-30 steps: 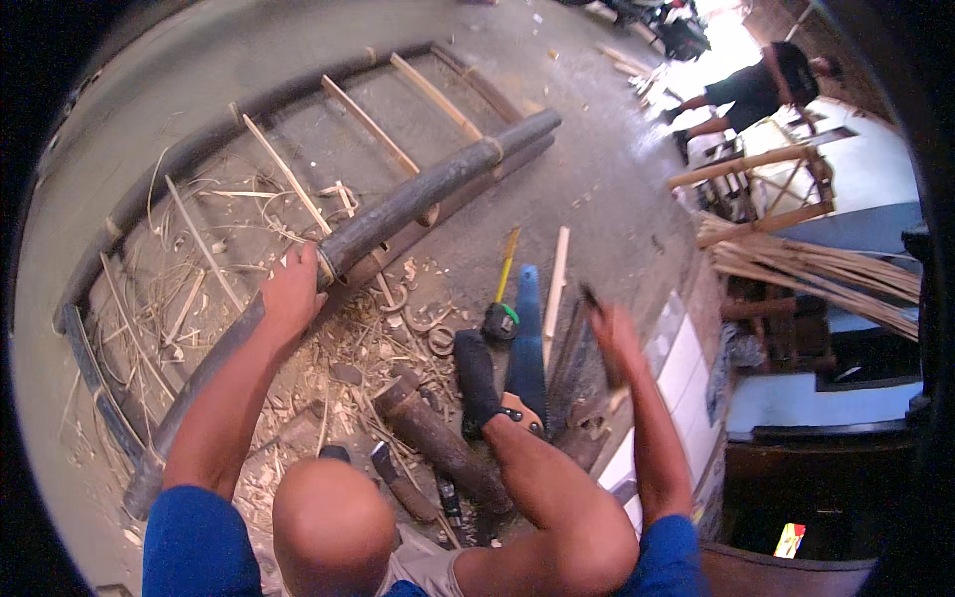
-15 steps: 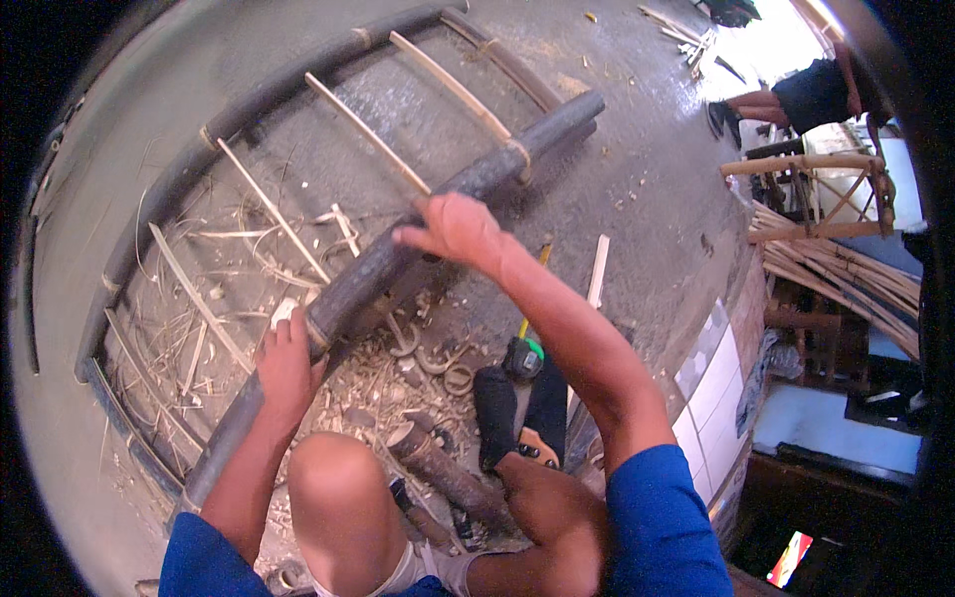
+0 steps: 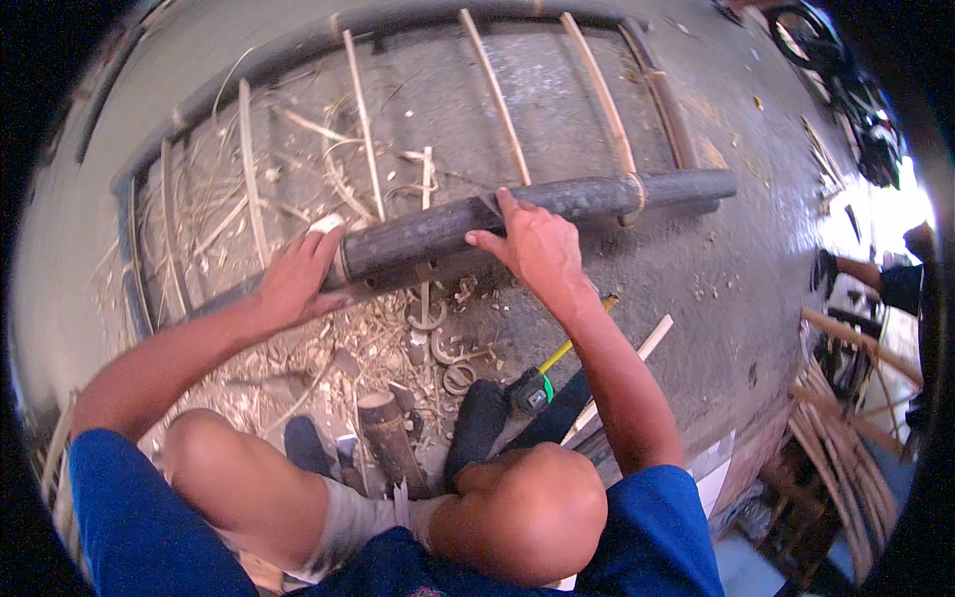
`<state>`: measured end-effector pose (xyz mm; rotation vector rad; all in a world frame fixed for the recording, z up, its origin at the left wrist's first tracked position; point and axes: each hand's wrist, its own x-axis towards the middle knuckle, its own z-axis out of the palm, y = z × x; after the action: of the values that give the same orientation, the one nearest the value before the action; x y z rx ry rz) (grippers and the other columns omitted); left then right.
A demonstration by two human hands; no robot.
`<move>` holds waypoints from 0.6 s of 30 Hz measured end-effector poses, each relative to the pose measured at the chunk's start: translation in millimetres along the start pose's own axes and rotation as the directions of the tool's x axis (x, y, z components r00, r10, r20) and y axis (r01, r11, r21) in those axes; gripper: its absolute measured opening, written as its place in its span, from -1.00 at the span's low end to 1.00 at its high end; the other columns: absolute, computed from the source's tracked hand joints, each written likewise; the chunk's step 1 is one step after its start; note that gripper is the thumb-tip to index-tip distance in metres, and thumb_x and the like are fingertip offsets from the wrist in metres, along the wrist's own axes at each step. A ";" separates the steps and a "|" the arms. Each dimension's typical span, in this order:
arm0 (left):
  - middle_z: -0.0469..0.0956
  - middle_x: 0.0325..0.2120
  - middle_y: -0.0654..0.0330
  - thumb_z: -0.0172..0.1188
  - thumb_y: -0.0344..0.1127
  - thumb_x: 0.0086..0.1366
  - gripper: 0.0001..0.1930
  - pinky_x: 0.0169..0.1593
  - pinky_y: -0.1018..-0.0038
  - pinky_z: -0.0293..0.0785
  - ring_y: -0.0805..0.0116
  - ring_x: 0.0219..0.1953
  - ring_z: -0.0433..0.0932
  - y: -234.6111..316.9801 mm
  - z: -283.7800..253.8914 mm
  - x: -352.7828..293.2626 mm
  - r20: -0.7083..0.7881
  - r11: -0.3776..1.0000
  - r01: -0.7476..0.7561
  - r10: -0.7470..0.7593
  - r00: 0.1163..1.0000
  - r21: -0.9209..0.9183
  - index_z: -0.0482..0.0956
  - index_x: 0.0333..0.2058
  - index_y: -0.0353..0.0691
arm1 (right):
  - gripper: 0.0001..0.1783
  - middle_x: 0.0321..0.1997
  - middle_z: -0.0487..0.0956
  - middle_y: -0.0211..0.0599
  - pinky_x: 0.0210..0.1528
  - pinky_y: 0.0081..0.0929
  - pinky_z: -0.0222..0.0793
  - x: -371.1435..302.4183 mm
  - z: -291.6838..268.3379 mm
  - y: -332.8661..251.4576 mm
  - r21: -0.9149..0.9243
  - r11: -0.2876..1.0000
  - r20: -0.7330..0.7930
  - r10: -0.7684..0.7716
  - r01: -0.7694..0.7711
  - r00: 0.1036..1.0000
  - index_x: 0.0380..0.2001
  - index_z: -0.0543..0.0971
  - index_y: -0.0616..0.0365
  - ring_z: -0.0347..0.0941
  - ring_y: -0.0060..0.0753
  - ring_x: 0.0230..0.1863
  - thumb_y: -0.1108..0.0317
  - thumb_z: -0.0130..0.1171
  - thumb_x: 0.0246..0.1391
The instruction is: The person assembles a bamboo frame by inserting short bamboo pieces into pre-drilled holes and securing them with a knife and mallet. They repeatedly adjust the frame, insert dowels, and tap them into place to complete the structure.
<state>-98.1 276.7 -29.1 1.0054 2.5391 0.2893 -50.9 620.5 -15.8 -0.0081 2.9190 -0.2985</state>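
A dark bamboo pole [image 3: 428, 234] runs across in front of me, forming the near side of a ladder-like frame with pale slats [image 3: 494, 95]. My left hand [image 3: 296, 281] is closed over the pole beside a pale binding ring, fingers on top and thumb toward me. A whitish piece [image 3: 326, 223] shows at its fingertips; whether the hand holds it is unclear. Farther right, my right hand [image 3: 537, 249] grips the pole near a slat's end, index finger on top and thumb spread along the near face. A dark strip-like shape [image 3: 489, 206] lies by that index finger.
Shavings [image 3: 288, 373] and cane strips litter the floor. Near my feet are a tape measure [image 3: 532, 393] with its yellow blade partly out and a short bamboo piece [image 3: 383, 428]. Bundled poles [image 3: 836, 448], a motorbike [image 3: 846, 90] and another person's arm [image 3: 860, 271] are at the right.
My view has turned, so the frame lies more level across it. My right hand's thumb and index finger are now spread on the pole. The left hand stays by the ring.
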 end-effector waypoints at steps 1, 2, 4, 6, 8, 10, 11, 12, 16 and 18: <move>0.39 0.13 -0.07 0.53 -0.05 0.08 0.00 0.19 0.02 0.40 -0.09 0.20 0.41 6.6 -2.6 3.0 -0.001 1.000 0.012 -0.012 1.000 0.026 0.15 0.38 -0.26 | -0.11 -0.18 0.72 0.02 -0.18 -0.08 0.62 0.1 0.2 -0.1 -0.001 1.000 0.004 -0.003 0.003 1.000 0.24 0.51 0.19 0.70 0.05 -0.16 -0.33 0.27 0.10; 0.39 0.13 -0.06 0.52 -0.03 0.08 0.00 0.20 0.02 0.39 -0.09 0.21 0.40 15.7 -3.7 7.2 -0.065 1.000 0.017 -0.016 0.998 0.012 0.16 0.39 -0.24 | -0.10 -0.17 0.72 0.03 -0.16 -0.08 0.62 -0.6 0.3 -0.5 -0.008 1.000 0.001 0.006 -0.006 1.000 0.25 0.51 0.18 0.70 0.03 -0.14 -0.35 0.25 0.10; 0.40 0.13 -0.04 0.51 0.02 0.10 0.00 0.23 0.01 0.36 -0.09 0.23 0.38 38.9 0.0 21.2 -0.144 0.999 0.043 -0.040 0.989 0.016 0.17 0.39 -0.21 | -0.11 -0.24 0.73 -0.01 -0.21 -0.09 0.63 -2.1 1.1 -1.5 -0.029 1.000 -0.019 -0.003 0.002 1.000 0.24 0.51 0.17 0.71 0.04 -0.19 -0.35 0.26 0.10; 0.40 0.16 -0.06 0.52 0.02 0.06 0.03 0.28 0.01 0.33 -0.10 0.25 0.37 60.5 7.5 38.1 -0.143 0.997 0.081 -0.082 0.986 -0.010 0.16 0.41 -0.19 | -0.12 -0.29 0.74 -0.04 -0.24 -0.09 0.62 -4.1 1.8 -2.1 -0.049 0.999 -0.022 0.001 -0.002 1.000 0.24 0.52 0.17 0.71 0.06 -0.23 -0.34 0.26 0.10; 0.41 0.16 -0.05 0.52 0.02 0.05 0.03 0.29 0.01 0.31 -0.08 0.24 0.38 80.0 18.9 45.2 -0.190 0.990 0.137 -0.129 0.973 0.033 0.17 0.41 -0.17 | -0.12 -0.32 0.74 -0.07 -0.26 -0.08 0.62 -5.5 2.3 -1.7 -0.032 0.999 -0.074 -0.023 0.021 0.997 0.23 0.52 0.17 0.71 0.07 -0.25 -0.35 0.26 0.10; 0.43 0.13 -0.01 0.51 0.02 0.06 -0.01 0.24 -0.01 0.31 -0.02 0.21 0.41 95.5 32.8 47.9 -0.249 0.965 0.227 -0.190 0.950 0.129 0.21 0.39 -0.13 | -0.16 -0.31 0.73 -0.06 -0.26 -0.07 0.62 -6.6 3.8 -0.3 -0.016 1.000 -0.075 -0.016 0.014 0.997 0.21 0.53 0.19 0.71 0.07 -0.27 -0.30 0.27 0.12; 0.46 0.08 0.07 0.51 0.03 0.05 -0.06 0.16 0.00 0.31 0.07 0.15 0.44 96.1 36.4 49.7 -0.285 0.963 0.239 -0.196 0.938 0.124 0.26 0.35 -0.08 | -0.20 -0.27 0.72 -0.03 -0.26 -0.07 0.62 -7.3 5.3 0.4 -0.008 1.000 -0.050 -0.001 0.001 0.999 0.19 0.53 0.20 0.71 0.07 -0.27 -0.26 0.27 0.14; 0.46 0.06 0.10 0.52 0.03 0.05 -0.07 0.15 0.01 0.32 0.10 0.14 0.45 97.2 40.8 48.8 -0.350 0.962 0.235 -0.174 0.920 0.141 0.27 0.35 -0.07 | -0.24 -0.24 0.71 0.00 -0.25 -0.07 0.63 -10.0 7.6 0.8 0.005 1.000 -0.066 -0.011 0.012 0.998 0.17 0.53 0.22 0.70 0.07 -0.27 -0.22 0.27 0.17; 0.49 0.02 0.19 0.54 0.04 0.01 -0.11 0.09 0.03 0.33 0.17 0.11 0.48 92.8 52.0 50.9 -0.456 0.955 0.239 -0.136 0.880 0.176 0.33 0.30 -0.01 | -0.48 -0.29 0.68 0.16 -0.25 0.05 0.56 -33.9 28.5 -8.3 0.346 0.936 -0.346 0.067 0.061 0.936 0.04 0.55 0.27 0.65 0.26 -0.29 0.00 0.15 0.31; 0.50 0.00 0.18 0.54 0.05 0.00 -0.11 0.08 0.02 0.33 0.16 0.10 0.49 90.9 55.3 51.2 -0.450 0.960 0.237 -0.148 0.881 0.148 0.35 0.29 0.00 | -0.58 -0.31 0.65 0.24 -0.25 0.11 0.52 -64.2 46.3 -21.5 0.581 0.813 -0.331 0.179 0.050 0.926 -0.03 0.56 0.28 0.62 0.34 -0.29 0.10 0.07 0.35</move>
<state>-52.8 380.2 -63.5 0.8135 3.1056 0.2243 21.1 591.9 -42.8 0.2733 3.0335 -1.3045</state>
